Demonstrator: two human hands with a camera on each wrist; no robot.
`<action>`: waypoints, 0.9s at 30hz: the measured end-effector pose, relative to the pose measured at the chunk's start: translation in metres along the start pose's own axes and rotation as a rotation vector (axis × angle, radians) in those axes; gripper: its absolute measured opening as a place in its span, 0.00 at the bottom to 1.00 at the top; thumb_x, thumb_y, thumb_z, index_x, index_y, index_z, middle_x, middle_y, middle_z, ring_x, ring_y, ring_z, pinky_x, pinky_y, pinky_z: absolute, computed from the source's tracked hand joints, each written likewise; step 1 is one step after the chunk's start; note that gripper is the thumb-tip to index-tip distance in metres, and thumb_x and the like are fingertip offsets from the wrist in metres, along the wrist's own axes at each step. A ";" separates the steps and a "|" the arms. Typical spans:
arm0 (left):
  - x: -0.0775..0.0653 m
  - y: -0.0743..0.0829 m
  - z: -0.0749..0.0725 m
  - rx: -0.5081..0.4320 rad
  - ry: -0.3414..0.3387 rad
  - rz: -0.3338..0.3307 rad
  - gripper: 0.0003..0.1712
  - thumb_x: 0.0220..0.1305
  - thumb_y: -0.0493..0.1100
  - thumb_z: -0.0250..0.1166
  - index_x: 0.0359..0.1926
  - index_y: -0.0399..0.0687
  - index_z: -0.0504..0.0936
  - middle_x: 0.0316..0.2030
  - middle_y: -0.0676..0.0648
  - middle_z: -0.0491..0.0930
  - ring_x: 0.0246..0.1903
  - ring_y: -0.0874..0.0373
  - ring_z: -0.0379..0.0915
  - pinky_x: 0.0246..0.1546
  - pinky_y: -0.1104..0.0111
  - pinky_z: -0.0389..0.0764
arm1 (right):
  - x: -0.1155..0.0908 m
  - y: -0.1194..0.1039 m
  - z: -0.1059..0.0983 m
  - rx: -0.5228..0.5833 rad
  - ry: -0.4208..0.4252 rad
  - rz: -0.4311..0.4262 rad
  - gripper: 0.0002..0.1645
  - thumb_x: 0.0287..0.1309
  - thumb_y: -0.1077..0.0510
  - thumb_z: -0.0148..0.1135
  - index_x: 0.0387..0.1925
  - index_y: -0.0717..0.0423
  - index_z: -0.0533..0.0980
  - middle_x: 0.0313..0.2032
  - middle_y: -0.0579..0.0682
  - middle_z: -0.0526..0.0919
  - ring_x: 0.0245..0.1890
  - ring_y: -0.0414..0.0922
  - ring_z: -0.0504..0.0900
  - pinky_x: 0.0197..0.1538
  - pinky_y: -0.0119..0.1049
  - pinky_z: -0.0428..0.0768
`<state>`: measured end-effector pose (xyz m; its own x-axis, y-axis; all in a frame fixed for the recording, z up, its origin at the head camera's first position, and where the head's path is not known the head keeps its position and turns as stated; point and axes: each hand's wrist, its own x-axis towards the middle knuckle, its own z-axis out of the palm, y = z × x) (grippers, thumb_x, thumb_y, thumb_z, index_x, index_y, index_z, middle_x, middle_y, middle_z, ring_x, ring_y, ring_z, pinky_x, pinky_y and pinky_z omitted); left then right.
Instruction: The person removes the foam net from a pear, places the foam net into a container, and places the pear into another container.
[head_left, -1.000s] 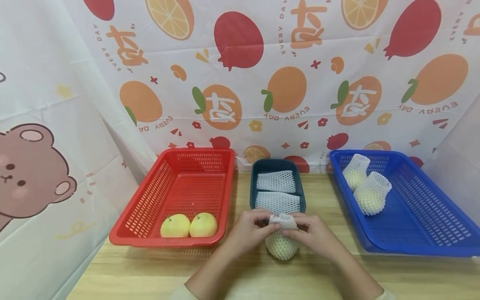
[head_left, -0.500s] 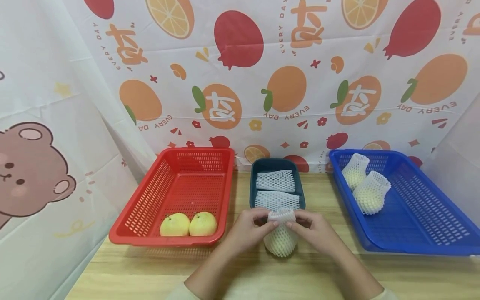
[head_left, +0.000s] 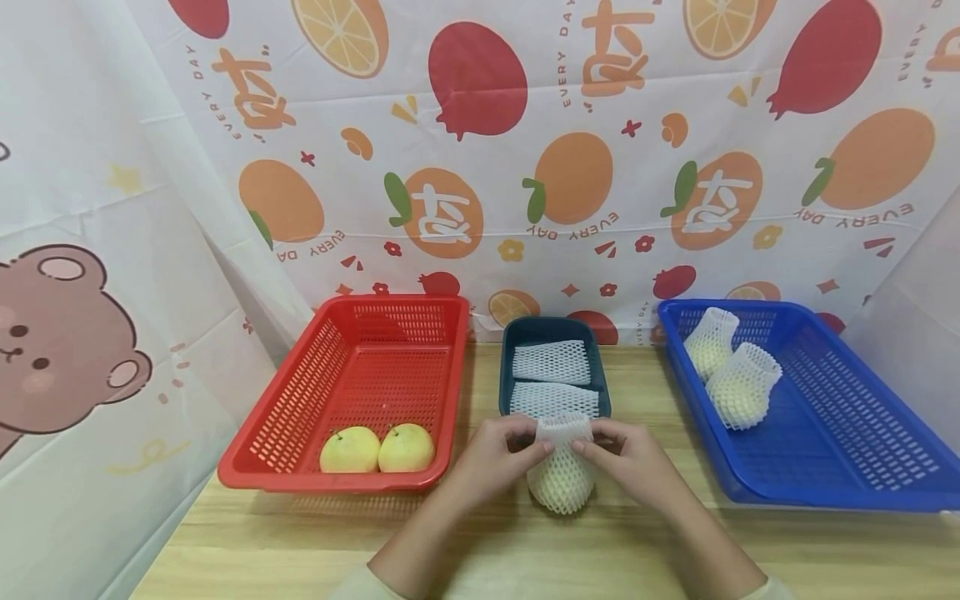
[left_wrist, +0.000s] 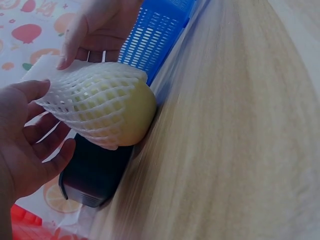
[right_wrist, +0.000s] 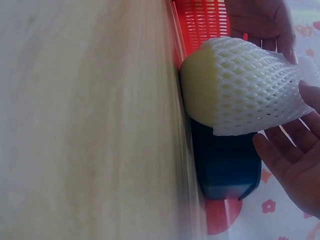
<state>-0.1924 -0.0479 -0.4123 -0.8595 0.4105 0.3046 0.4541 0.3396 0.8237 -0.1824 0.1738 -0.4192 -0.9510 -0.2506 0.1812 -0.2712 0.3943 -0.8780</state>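
Note:
A round yellow pear (left_wrist: 139, 116) stands on the table in front of me, wrapped in a white foam net sleeve (head_left: 564, 442). Its lower end shows bare below the netting in both wrist views. My left hand (head_left: 495, 460) pinches the upper edge of the sleeve from the left, thumb in front and fingers behind. On the opposite side my right hand (head_left: 628, 462) pinches the same edge in the same way. The sleeve's collar rises above the fruit between the two thumbs.
Just behind the hands, a dark green tray (head_left: 606, 392) holds flat foam net sleeves (head_left: 553, 362). To the left, a red basket (head_left: 247, 454) contains two yellow pears (head_left: 349, 450). A blue basket (head_left: 832, 492) on the right holds two sleeved pears (head_left: 742, 392). A printed curtain (head_left: 480, 275) hangs behind.
Both hands have drawn the sleeve's collar slightly up and away from me, and it now stands taller and straighter. The baskets and tray stay put.

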 end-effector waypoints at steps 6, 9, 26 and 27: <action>0.000 0.002 0.000 -0.002 -0.004 0.009 0.07 0.58 0.45 0.67 0.37 0.51 0.86 0.33 0.55 0.82 0.32 0.64 0.72 0.32 0.73 0.77 | 0.000 0.000 0.000 -0.026 0.016 -0.069 0.14 0.54 0.48 0.66 0.41 0.48 0.81 0.40 0.44 0.85 0.40 0.37 0.82 0.42 0.30 0.81; 0.000 0.003 0.000 0.001 -0.011 0.011 0.08 0.58 0.46 0.67 0.37 0.50 0.86 0.33 0.55 0.82 0.32 0.65 0.73 0.32 0.72 0.78 | -0.001 -0.002 0.001 -0.042 0.028 -0.096 0.12 0.55 0.50 0.65 0.40 0.48 0.82 0.39 0.43 0.84 0.39 0.35 0.82 0.42 0.30 0.81; -0.001 0.010 0.005 0.019 0.083 0.026 0.06 0.58 0.46 0.67 0.36 0.51 0.84 0.32 0.56 0.82 0.31 0.66 0.75 0.33 0.69 0.80 | -0.002 -0.008 0.005 -0.052 0.058 -0.143 0.16 0.52 0.49 0.68 0.43 0.48 0.81 0.41 0.45 0.84 0.42 0.39 0.82 0.44 0.31 0.81; -0.001 0.010 0.006 0.018 0.085 0.022 0.06 0.58 0.45 0.67 0.36 0.50 0.84 0.32 0.56 0.82 0.31 0.65 0.75 0.33 0.69 0.81 | -0.002 -0.007 0.005 -0.056 0.052 -0.116 0.17 0.51 0.47 0.68 0.43 0.47 0.80 0.41 0.45 0.84 0.42 0.39 0.82 0.44 0.31 0.81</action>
<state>-0.1858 -0.0400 -0.4067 -0.8658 0.3447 0.3626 0.4763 0.3464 0.8082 -0.1778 0.1670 -0.4156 -0.9186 -0.2522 0.3042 -0.3866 0.4140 -0.8241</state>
